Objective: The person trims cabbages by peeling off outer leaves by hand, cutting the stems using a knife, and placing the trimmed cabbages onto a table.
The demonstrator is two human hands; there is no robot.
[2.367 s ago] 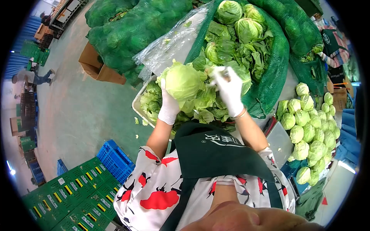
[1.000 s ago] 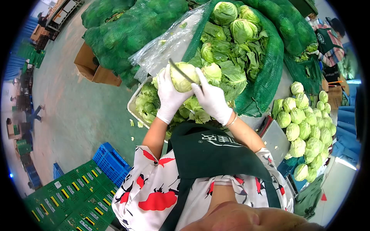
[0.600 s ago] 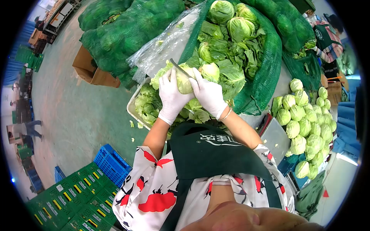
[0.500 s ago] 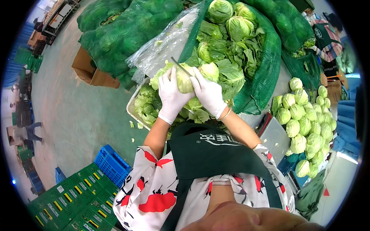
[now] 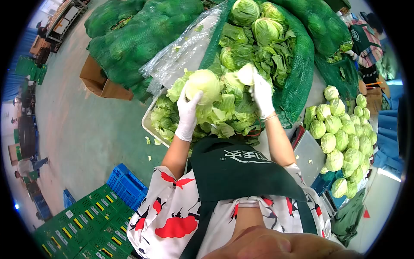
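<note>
A pale, trimmed cabbage (image 5: 202,87) rests in my left hand (image 5: 188,113), whose gloved fingers curve around its lower left side. My right hand (image 5: 261,96), also in a white glove, is raised to the right and grips a pale cabbage leaf (image 5: 246,74). Whether anything else is in that palm is hidden. Beneath both hands lie loose cabbage leaves (image 5: 226,108), heaped over a white crate (image 5: 148,118). Just beyond, an opened green net sack (image 5: 304,64) holds whole cabbages (image 5: 267,31) and darker leaves.
Stacked trimmed cabbages (image 5: 340,140) stand at the right beside a grey metal surface (image 5: 308,153). Full green net sacks (image 5: 133,52) and a cardboard box (image 5: 97,82) are at the upper left. Green crates (image 5: 86,222) and a blue crate (image 5: 126,185) stand lower left. A co-worker (image 5: 366,43) is upper right.
My hands have moved apart. The right one has gone right with a leaf, while the left keeps the cabbage. A thin dark strip seen across the cabbage before is out of sight.
</note>
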